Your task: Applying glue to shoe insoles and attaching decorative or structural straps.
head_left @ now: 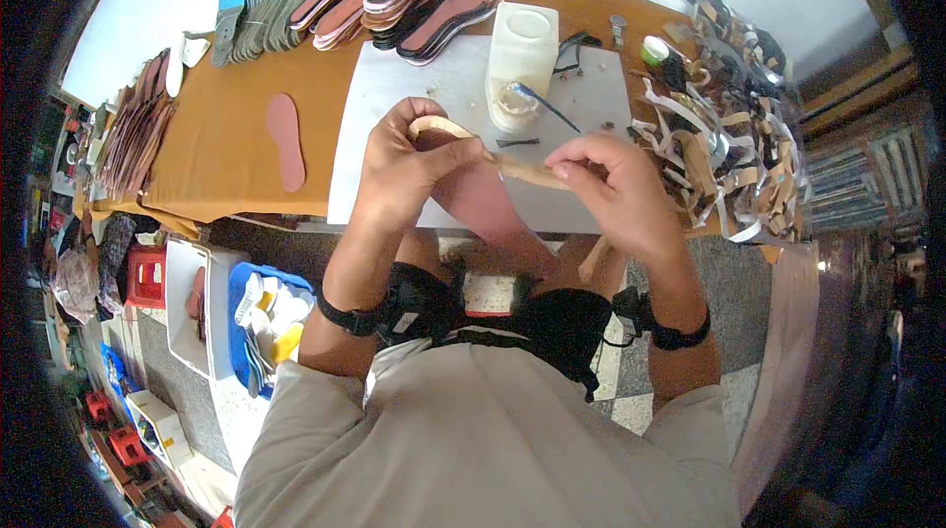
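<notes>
- A reddish insole [480, 195] is held above the near part of a white board [360, 159], which is laid on the brown-covered tabletop [219, 124].
- The upper end of the insole is clasped by the left grip [406, 168]; the thumb is laid across its face and the fingers are curled round its far side.
- The insole is thus placed to the right of the left palm, and its body is left uncovered below the thumb.
- Its long axis is slanted from upper left to lower right, with the held end pointed away from the body and the free end pointed down past the tabletop's near edge, towards the lap.
- A tan strip [532, 173] is curved around the rim of the held end and is stretched from there to the right, sloping slightly downward.
- The strip's right-hand part is pinched between thumb and fingers by the right grip [616, 188], which is kept apart from the insole.
- Beyond the hands, a cut-open white container [522, 47] is set on the board, with a dark-handled brush [554, 108] leaned in its opening.
- A single insole [286, 142] is laid flat at the left, and a heap of strips [724, 149] is gathered at the right.
</notes>
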Tool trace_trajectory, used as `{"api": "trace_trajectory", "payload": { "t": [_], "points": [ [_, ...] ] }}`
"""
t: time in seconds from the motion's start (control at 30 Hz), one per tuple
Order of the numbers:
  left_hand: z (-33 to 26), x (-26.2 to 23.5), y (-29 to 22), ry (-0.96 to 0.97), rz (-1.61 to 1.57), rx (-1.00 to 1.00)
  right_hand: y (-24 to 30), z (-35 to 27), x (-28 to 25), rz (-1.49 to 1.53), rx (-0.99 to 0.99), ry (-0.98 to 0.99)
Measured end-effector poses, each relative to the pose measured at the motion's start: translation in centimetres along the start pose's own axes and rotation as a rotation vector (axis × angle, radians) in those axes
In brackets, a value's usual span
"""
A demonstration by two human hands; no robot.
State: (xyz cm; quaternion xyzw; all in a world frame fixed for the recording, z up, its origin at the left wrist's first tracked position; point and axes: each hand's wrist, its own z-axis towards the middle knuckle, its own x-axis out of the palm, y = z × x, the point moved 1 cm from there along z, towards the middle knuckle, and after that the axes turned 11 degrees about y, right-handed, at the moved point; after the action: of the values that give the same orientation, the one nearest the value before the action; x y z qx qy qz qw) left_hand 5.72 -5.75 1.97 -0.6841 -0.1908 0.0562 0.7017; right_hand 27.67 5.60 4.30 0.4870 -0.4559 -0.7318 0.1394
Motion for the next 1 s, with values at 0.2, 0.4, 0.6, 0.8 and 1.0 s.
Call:
{"api": "trace_trajectory", "payload": {
  "t": [0.2,0.4,0.6,0.8,1.0],
  "points": [
    [0.1,-0.4,0.0,0.010,-0.059,0.044,0.3,0.0,1.0,0.099,0.017,0.036],
    [0.0,0.4,-1.2,0.004,-0.101,0.048,0.1,-0.1,1.3,-0.015,-0.032,0.037],
    [0.2,0.3,-1.1,-0.009,-0.110,0.077,0.1,-0.2,1.8,0.038,-0.037,-0.057],
    [0.0,0.2,-1.8,0.006,-0.086,0.071,-0.2,0.2,1.5,0.130,0.040,-0.008],
    [-0.4,0.5,-2.3,0.039,-0.041,0.091,0.4,0.5,0.0,0.157,0.140,0.245]
  ]
}}
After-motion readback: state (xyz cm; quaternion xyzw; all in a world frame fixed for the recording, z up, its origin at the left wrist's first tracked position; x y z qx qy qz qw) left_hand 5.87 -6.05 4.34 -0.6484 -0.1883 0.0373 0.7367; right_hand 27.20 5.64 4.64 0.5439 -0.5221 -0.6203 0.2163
